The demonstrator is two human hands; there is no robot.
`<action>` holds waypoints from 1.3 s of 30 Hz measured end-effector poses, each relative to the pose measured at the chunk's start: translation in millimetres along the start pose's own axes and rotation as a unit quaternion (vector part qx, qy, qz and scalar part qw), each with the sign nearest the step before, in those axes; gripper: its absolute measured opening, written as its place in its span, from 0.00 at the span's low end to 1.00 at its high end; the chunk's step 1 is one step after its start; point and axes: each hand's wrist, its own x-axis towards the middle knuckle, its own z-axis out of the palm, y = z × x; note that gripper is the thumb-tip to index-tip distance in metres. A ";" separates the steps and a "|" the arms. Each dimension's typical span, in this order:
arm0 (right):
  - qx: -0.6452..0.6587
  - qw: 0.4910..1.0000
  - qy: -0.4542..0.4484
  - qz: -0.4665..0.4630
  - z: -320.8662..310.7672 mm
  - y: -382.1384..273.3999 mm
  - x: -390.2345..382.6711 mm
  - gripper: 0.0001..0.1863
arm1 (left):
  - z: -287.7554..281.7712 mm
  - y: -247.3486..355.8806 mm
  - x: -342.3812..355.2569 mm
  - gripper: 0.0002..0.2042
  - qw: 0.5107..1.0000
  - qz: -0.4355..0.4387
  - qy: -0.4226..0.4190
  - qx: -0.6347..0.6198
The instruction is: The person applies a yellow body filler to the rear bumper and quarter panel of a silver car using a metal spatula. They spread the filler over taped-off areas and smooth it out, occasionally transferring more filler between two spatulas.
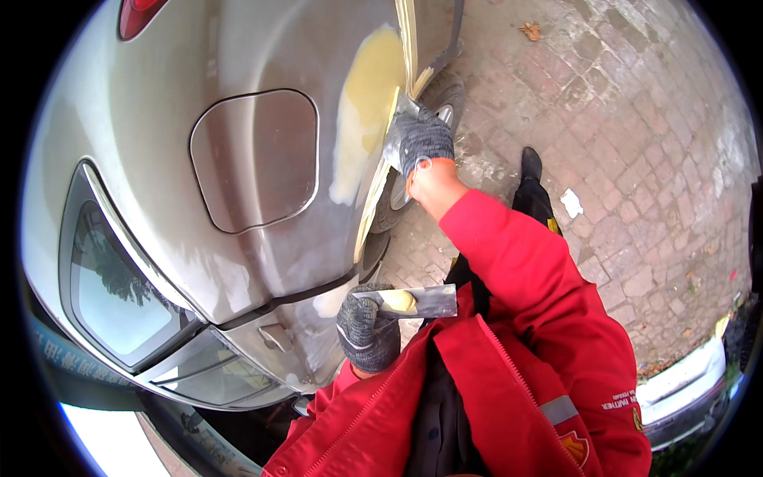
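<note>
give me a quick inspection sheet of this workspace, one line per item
surface: silver-beige car panel with a pale yellow filler patch; tape along the wheel-arch edge
job's things: metal plate carrying yellow filler; thin spreader at the arch edge, contact unclear
clutter: white scrap and dry leaf on the ground
hands: gloved left hand holds the plate; gloved right hand holds the spreader
cables: nothing seen
surroundings: brick paving; apparently a white vehicle, partly visible
</note>
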 end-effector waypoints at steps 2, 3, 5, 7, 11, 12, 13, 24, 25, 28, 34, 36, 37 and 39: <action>-0.128 0.992 -0.011 -0.017 -5.8 2.1 -13.0 0.13 | -0.6 0.6 1.9 0.15 1.000 0.001 -0.005 0.001; -0.192 0.981 -0.016 -0.024 -9.1 1.7 -16.1 0.15 | -0.2 1.5 2.4 0.15 1.000 0.005 -0.009 -0.004; -0.215 0.964 -0.075 -0.139 -21.8 -5.4 -12.2 0.14 | 2.7 5.7 3.6 0.16 1.000 0.018 -0.016 -0.013; -0.156 0.984 0.018 -0.082 -30.3 -15.3 6.3 0.13 | 0.0 7.8 2.4 0.16 1.000 0.015 -0.013 -0.019; -0.083 0.988 -0.034 -0.123 -32.2 -27.6 30.6 0.13 | -13.8 -6.5 5.8 0.19 0.990 0.087 0.009 0.114; -0.251 0.958 0.033 -0.132 -22.2 -31.6 24.2 0.13 | -13.5 -5.8 4.7 0.17 0.995 0.068 0.009 0.069; -0.222 0.967 0.032 -0.117 -19.5 -32.8 23.8 0.13 | -10.3 -3.0 4.2 0.15 0.998 0.051 0.008 0.023; -0.192 0.977 0.050 -0.074 -6.8 -36.5 26.8 0.13 | -17.3 -4.2 11.3 0.19 0.999 0.029 0.022 0.040; -0.187 0.978 0.047 -0.077 -7.1 -35.4 26.9 0.14 | -16.4 -2.2 11.4 0.19 0.999 0.022 0.021 0.039; -0.237 0.966 0.015 -0.105 -9.7 -34.7 20.3 0.14 | -19.4 -2.9 11.9 0.19 0.999 0.019 0.026 0.037; -0.408 0.857 -0.067 -0.308 -15.4 -16.1 -2.0 0.14 | -10.5 13.3 19.5 0.18 0.999 0.028 -0.006 0.028; -0.510 0.775 -0.057 -0.370 -17.9 -8.9 -6.2 0.14 | -11.6 14.6 19.7 0.18 0.999 0.026 -0.013 0.016; -0.557 0.728 -0.050 -0.397 -18.3 -4.8 -7.4 0.14 | -12.4 13.1 18.9 0.18 0.999 0.029 -0.008 0.014; -0.578 0.674 -0.038 -0.458 -18.1 5.0 -7.2 0.15 | -17.3 9.7 18.3 0.18 0.999 0.036 -0.001 0.021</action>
